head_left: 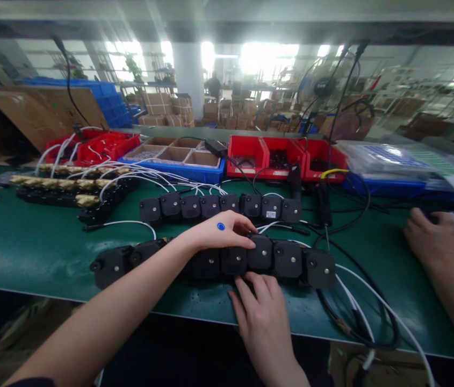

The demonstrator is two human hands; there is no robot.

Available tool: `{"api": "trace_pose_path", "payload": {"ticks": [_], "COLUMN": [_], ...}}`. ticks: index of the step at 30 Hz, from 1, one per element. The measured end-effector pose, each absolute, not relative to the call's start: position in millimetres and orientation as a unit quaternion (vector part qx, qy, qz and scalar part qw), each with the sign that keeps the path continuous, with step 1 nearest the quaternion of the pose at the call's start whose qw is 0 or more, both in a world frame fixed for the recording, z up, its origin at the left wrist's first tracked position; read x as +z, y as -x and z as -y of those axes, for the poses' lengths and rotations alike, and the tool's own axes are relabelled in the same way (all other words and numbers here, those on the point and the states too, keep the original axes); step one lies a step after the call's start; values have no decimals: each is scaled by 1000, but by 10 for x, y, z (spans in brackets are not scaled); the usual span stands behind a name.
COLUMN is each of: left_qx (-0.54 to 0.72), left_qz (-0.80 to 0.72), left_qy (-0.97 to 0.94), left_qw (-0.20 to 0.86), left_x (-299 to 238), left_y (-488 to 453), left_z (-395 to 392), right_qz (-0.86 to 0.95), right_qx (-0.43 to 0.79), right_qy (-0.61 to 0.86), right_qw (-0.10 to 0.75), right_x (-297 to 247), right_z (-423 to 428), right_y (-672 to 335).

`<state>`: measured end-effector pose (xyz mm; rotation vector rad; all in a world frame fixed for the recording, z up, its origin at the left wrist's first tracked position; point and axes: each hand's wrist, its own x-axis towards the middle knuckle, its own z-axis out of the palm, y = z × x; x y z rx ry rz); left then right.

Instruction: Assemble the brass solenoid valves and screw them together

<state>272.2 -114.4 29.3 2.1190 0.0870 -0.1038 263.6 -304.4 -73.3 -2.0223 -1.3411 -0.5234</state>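
Note:
A row of several black box-shaped units (287, 259), each with a round silver spot on its face, lies along the near part of the bench. My left hand (227, 230) reaches over the row from the left, with a blue dot on its back. Its thumb presses a unit near the middle (259, 251), and its fingers curl behind that unit. Just below, my right hand (265, 309) lies on the bench edge side with fingers apart, their tips touching the bottom edge of the row. A second row of similar black units (210, 207) lies behind.
Red bins (246, 156), a blue divided tray (170, 161) and gold-coloured parts with white cables (61, 184) stand at the back. A screwdriver-like tool (323, 204) stands upright at right, near a looped black cable (391, 322). Another person's hand (438, 236) works at far right.

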Motion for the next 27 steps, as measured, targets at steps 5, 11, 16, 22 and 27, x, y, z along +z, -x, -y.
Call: {"api": "trace_pose_path", "payload": {"ticks": [5,11,16,22,27], "left_qx": [-46,-19,-5,-67,-114], "left_qz": [-26,-32,-7,43,82], "left_qy": [-884,-914,-931,-919,-906], "left_qw": [464,403,366,386,400], "left_x": [305,377,444,407,434], "left_y": [-2716,-2773,-2905,-3032,-3037], "left_z": [1140,1214,1364,1393,1358], "right_qz": [531,550,556,552,444], "right_qx": [-191,-181,-194,-225,-223], "right_qy": [759,756,748,706,733], "right_qw": [324,306,306,382,464], "right_x": [-737,-633,-665,-475,-213], "right_z": [3042,3042,3000,3143,3315], "right_y": [-2660,-2749,-2777,-2857,-3106]}}
